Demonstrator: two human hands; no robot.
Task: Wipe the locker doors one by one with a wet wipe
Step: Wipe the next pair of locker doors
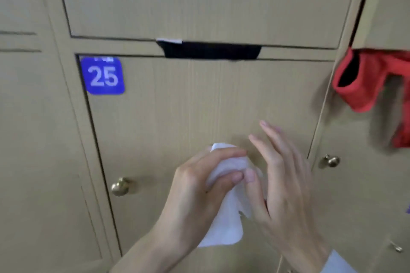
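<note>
Right now, starting at your far left, the neighbouring locker door (33, 139) sits shut, and just beside it is the door marked with the blue 25 tag (102, 76), whose brass knob (120, 186) stands low on its left edge. That numbered door (188, 99) is the one in front of you, and neither hand presses on it, as far as can be seen. Your left hand (199, 184) is curled closed around the wet wipe (226, 213), thumb and forefinger pinching its bunched top while the loose tail hangs down below the palm. Your right hand (281, 175) is just beside it, fingers spread and straight; only its thumb touches the wipe, so it grips nothing firmly. Above, a dark slot (210, 51) runs between this door and the upper one. Further right, a red cloth (368, 82) hangs from the next locker, over a second knob (331, 160).

Judging from this, the wipe is still wadded, so wiping now would likely cover little surface and leave streaks. A loose pinch could let it slip to the floor. A wide sweep rightward could snag that red cloth, and a hard pass over the tag might lift its edge.
</note>
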